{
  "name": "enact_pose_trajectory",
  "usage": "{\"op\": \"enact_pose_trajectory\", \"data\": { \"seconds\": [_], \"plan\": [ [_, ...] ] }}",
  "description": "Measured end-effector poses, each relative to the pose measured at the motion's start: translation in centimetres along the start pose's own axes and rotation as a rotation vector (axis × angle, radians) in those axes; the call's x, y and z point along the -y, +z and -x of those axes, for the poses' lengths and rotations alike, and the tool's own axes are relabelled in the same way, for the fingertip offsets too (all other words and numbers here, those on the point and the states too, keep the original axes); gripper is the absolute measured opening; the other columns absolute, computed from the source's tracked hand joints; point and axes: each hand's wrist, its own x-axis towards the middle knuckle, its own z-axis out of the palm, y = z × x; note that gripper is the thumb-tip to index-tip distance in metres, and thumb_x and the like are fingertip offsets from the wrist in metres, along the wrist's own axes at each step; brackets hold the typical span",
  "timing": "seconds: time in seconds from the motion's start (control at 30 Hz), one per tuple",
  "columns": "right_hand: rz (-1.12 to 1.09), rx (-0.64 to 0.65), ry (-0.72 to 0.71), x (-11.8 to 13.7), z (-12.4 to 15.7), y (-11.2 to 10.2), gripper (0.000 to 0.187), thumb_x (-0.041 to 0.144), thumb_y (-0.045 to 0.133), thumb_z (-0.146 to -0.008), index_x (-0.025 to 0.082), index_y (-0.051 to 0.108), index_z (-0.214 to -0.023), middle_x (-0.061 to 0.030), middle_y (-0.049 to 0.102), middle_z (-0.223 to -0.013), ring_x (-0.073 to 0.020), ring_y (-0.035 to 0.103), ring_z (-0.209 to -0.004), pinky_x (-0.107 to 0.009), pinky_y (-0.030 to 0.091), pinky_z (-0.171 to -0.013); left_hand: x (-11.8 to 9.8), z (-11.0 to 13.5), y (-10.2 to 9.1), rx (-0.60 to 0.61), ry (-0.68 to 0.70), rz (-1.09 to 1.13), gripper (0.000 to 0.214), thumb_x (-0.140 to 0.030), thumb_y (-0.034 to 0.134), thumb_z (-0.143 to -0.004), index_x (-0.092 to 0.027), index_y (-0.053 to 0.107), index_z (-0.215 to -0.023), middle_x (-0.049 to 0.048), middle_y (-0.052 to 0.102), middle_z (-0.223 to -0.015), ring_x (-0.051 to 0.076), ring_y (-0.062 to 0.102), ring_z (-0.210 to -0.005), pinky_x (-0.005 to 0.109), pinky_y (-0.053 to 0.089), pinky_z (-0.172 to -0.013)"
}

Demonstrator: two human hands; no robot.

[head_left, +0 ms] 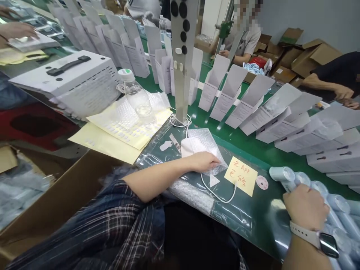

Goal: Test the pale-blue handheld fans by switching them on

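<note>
My left hand (pixel 204 162) is closed on the near edge of a clear bubble-wrap bag (pixel 209 140) lying on the green mat. A small pale piece (pixel 189 147) lies at the bag's left side. To the right, my right hand (pixel 306 206), with a watch on its wrist, is wrapped round one of the pale blue cylinders (pixel 282 174) at the table's right edge; its fingertips are partly hidden. Between my hands are a yellow handwritten note (pixel 242 175), a white cable (pixel 222 200), a white triangle sticker (pixel 214 181) and a round pink sticker (pixel 262 182).
A metal post (pixel 181 67) rises behind the mat. Open white boxes (pixel 222 105) line the green conveyor. At left are yellow sticker sheets (pixel 112 140), a plastic bottle (pixel 137 97), a white handled case (pixel 75 78) and a cardboard box (pixel 56 195). Other people work across the line.
</note>
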Motion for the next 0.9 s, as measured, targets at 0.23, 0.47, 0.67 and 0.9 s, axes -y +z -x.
{"op": "enact_pose_trajectory", "data": {
  "seconds": [0.23,0.47,0.67,0.9],
  "plan": [
    [-0.085,-0.241,-0.141,2.1,0.7,1.1,0.055,0.047,0.040,-0.095,0.005,0.069,-0.117,-0.0361,0.067,-0.108,-0.0542,0.065,-0.105,-0.056,0.048,-0.074,0.1,-0.2,0.6,-0.094,-0.082,0.165,0.041,-0.024,0.052,-0.101,-0.018,0.069,-0.138,0.0064,0.078,-0.100,0.019,0.069,-0.088,0.028,0.047,-0.079],
    [-0.635,-0.191,-0.364,11.2,5.9,0.3,0.064,0.069,0.037,-0.104,0.015,0.066,-0.123,-0.0180,0.074,-0.107,-0.0326,0.068,-0.093,-0.043,0.051,-0.079,0.2,-0.7,1.2,-0.161,-0.115,0.328,0.031,-0.015,0.061,-0.091,-0.020,0.074,-0.118,-0.0007,0.067,-0.082,0.015,0.058,-0.075,0.026,0.044,-0.074],
    [-0.813,-0.298,-0.482,16.0,9.4,0.7,0.066,0.071,0.038,-0.106,0.016,0.068,-0.125,-0.0157,0.073,-0.106,-0.0312,0.068,-0.098,-0.041,0.052,-0.084,1.2,-1.4,1.2,-0.211,-0.211,0.574,0.043,-0.014,0.043,-0.094,-0.019,0.056,-0.134,-0.0068,0.049,-0.072,0.009,0.042,-0.047,0.024,0.041,-0.052],
    [-0.472,-0.495,-0.722,15.7,8.4,0.4,0.047,0.050,0.040,-0.111,0.015,0.071,-0.114,-0.0095,0.060,-0.080,-0.0277,0.058,-0.074,-0.038,0.045,-0.066,-1.6,1.0,0.2,-0.323,-0.009,0.403,0.050,-0.011,0.049,-0.098,-0.027,0.052,-0.144,-0.0036,0.054,-0.085,0.011,0.055,-0.071,0.021,0.039,-0.061]
  ]
}}
